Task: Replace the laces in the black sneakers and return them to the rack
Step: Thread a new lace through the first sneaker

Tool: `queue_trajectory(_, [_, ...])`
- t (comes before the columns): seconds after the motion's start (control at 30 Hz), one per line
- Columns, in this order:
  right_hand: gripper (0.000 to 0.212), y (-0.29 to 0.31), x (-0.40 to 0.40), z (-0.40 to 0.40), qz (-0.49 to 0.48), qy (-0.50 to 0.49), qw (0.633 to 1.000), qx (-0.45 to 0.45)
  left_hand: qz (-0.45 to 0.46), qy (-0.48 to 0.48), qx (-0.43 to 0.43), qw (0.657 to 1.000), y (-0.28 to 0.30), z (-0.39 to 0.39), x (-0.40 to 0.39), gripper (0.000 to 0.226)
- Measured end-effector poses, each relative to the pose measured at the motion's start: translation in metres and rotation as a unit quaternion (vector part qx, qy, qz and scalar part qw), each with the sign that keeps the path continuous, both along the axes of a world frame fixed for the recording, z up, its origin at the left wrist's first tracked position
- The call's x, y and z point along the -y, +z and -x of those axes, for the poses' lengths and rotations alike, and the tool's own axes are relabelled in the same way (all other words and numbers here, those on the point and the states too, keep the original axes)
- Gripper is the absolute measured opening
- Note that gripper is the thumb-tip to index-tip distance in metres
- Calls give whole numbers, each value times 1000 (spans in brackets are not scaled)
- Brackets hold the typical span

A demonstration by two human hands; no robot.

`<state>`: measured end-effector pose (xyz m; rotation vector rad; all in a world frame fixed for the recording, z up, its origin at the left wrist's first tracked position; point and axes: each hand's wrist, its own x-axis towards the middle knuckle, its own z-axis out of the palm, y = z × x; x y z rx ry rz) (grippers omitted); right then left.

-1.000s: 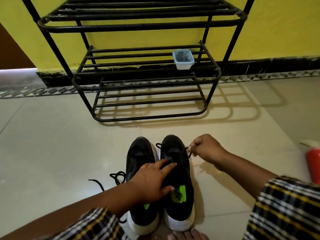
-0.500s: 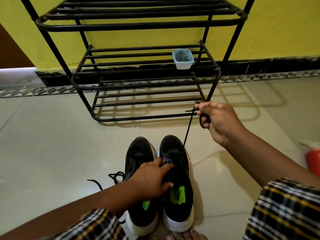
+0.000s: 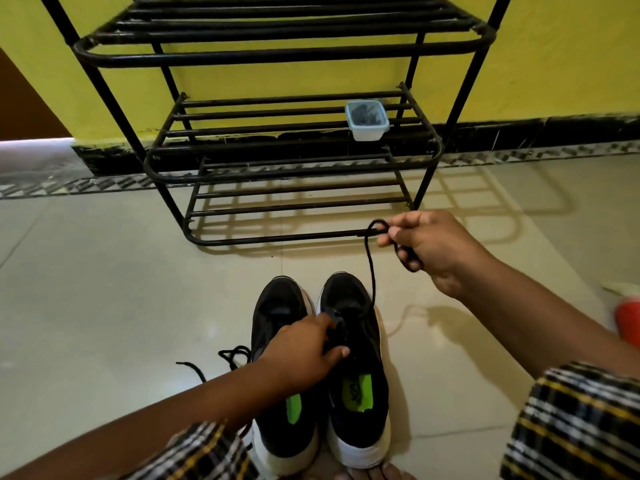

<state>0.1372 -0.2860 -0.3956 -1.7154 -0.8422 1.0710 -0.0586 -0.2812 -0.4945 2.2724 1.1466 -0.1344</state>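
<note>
Two black sneakers with white soles and green insoles stand side by side on the tiled floor, the left sneaker (image 3: pixel 280 313) and the right sneaker (image 3: pixel 360 393). My left hand (image 3: pixel 301 355) presses down on the tongue area of the right sneaker, fingers spread over its eyelets. My right hand (image 3: pixel 433 247) is raised to the right and pinches a black lace (image 3: pixel 372 271) that runs taut down to the right sneaker. A loop of the lace hangs from my fingers. A loose black lace (image 3: pixel 221 358) lies on the floor left of the sneakers.
A black metal shoe rack (image 3: pixel 287 168) stands against the yellow wall just beyond the sneakers. A small clear plastic container (image 3: pixel 367 120) sits on its middle shelf. A red object (image 3: pixel 628 320) lies at the right edge. A bare foot shows at the bottom.
My right hand has pulled the lace up and away from the right sneaker, from beside its toe to near the rack's bottom bar. My left hand stays on the sneaker.
</note>
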Motion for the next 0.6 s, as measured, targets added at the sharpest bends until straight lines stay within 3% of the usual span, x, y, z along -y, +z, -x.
queue_trajectory(0.13, [9,-22,7,-10,29,-15,982,186,-22,62,130,989,4,-2,-10,17])
queue_trajectory(0.23, [10,-42,11,-22,98,3,953,287,-74,136,221,963,13,-3,-17,26])
queue_trajectory(0.3, [15,-52,11,-28,134,7,942,307,-142,125,167,968,15,-1,-22,27])
queue_trajectory(0.37, [19,-56,11,-30,154,5,943,295,-167,49,121,977,14,0,-24,25])
queue_trajectory(0.5, [23,-58,15,-29,138,-3,955,261,-21,0,110,994,14,-7,-8,18])
queue_trajectory(0.6, [25,-56,17,-20,68,-2,967,244,10,5,76,997,10,-11,-2,28])
